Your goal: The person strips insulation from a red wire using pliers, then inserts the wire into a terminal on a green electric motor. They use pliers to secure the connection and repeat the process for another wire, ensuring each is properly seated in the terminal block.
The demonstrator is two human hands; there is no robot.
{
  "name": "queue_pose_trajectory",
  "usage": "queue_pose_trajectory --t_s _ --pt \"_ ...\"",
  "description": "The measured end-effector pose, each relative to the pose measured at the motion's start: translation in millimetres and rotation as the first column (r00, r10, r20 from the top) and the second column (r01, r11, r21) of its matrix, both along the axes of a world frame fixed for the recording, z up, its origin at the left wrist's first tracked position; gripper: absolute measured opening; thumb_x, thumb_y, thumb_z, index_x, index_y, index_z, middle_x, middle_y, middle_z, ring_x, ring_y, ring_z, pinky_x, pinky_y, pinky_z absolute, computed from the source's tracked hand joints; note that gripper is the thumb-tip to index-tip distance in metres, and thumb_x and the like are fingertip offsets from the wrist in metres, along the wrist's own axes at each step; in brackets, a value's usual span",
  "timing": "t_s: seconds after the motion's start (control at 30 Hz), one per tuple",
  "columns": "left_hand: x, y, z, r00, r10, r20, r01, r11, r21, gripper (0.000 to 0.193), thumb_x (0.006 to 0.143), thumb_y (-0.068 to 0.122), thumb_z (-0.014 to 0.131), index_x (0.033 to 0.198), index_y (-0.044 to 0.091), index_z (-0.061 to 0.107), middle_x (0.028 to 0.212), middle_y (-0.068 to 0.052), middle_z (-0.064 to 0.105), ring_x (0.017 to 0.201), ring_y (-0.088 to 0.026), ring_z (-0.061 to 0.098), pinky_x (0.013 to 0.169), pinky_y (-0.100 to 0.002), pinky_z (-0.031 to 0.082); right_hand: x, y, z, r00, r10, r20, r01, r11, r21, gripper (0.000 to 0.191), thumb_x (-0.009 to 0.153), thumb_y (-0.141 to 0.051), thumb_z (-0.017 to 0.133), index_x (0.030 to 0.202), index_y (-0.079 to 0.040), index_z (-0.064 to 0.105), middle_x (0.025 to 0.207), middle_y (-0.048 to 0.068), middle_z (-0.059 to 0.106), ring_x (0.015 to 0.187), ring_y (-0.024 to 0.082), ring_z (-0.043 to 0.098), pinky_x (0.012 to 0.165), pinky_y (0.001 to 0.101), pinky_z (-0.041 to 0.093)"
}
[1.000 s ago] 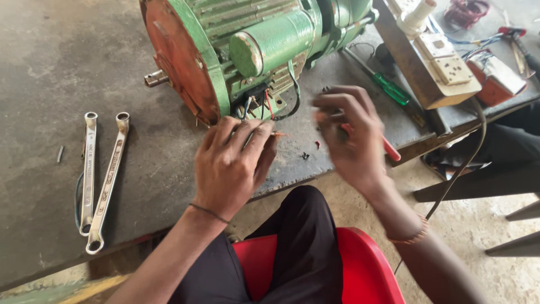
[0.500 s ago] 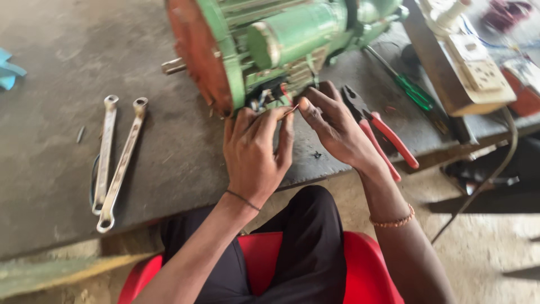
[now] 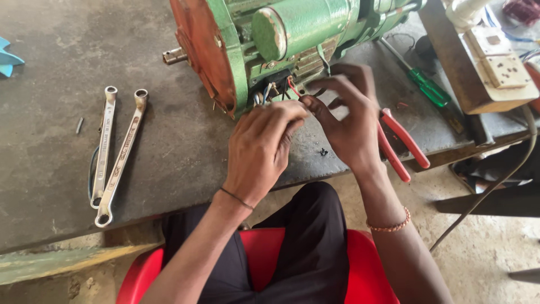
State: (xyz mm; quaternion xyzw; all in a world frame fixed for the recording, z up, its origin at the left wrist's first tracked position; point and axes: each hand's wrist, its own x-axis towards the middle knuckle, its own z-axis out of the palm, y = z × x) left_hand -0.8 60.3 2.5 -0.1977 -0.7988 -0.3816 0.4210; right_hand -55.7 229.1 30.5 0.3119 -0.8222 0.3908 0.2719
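A green electric motor (image 3: pixel 292 34) with a rust-red end cover lies on the grey metal bench (image 3: pixel 50 50). Loose wires (image 3: pixel 281 89) stick out of its open terminal box at the front. My left hand (image 3: pixel 261 143) is right below that box, fingers curled with their tips at the wires. My right hand (image 3: pixel 349 115) is beside it and pinches a thin red wire (image 3: pixel 293 88) between thumb and forefinger. Whether the left fingers hold a wire is hidden by the hand itself.
Red-handled pliers (image 3: pixel 400 143) lie just right of my right hand. A green-handled screwdriver (image 3: pixel 424 85) lies further back. Two ring spanners (image 3: pixel 115 149) rest at the left. A wooden board with a socket (image 3: pixel 495 56) stands at the right, a cable hanging from it. I sit on a red chair (image 3: pixel 371 270).
My right hand left the pliers on the bench and came to the terminal box, where it now pinches the red wire. My left hand has moved up to the wires.
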Motion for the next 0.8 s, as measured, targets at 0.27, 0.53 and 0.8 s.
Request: queue_pose_trajectory --t_s 0.27,0.53,0.8 --pt "1.4 -16.3 0.3 0.988 -0.081 0.134 0.098 0.988 -0.122 0.026 0.097 0.001 0.068 0.120 0.012 0.064 0.105 -0.003 0.075 0.099 -0.023 0.072 0.086 -0.040 0.057 42.8 -6.4 -15.1 0.919 0.140 0.368 0.001 0.934 -0.356 0.015 0.101 -0.004 0.069 0.113 0.003 0.064 0.104 0.005 0.065 0.090 0.009 0.064 0.063 0.0234 0.061" --pt "5.6 -34.6 21.1 0.951 -0.133 0.279 0.189 0.965 -0.183 0.046 0.089 -0.012 0.060 0.129 0.009 0.064 0.112 -0.013 0.075 0.092 -0.026 0.075 0.077 -0.037 0.063 41.6 -16.2 -4.3 0.870 0.208 0.446 -0.016 0.918 -0.396 0.009 0.098 0.001 0.070 0.102 0.007 0.064 0.091 0.007 0.066 0.076 0.009 0.064 0.055 0.0257 0.059" --pt "5.3 -32.0 21.6 0.958 -0.074 0.278 0.116 0.984 -0.138 0.023 0.090 -0.006 0.063 0.107 0.009 0.065 0.094 -0.012 0.076 0.087 -0.032 0.074 0.069 -0.046 0.058 70.7 -45.0 1.0 0.984 -0.174 -0.025 0.173 0.983 -0.054 0.011 0.093 0.006 0.077 0.096 0.004 0.067 0.091 0.008 0.068 0.079 0.011 0.070 0.066 0.0247 0.062"
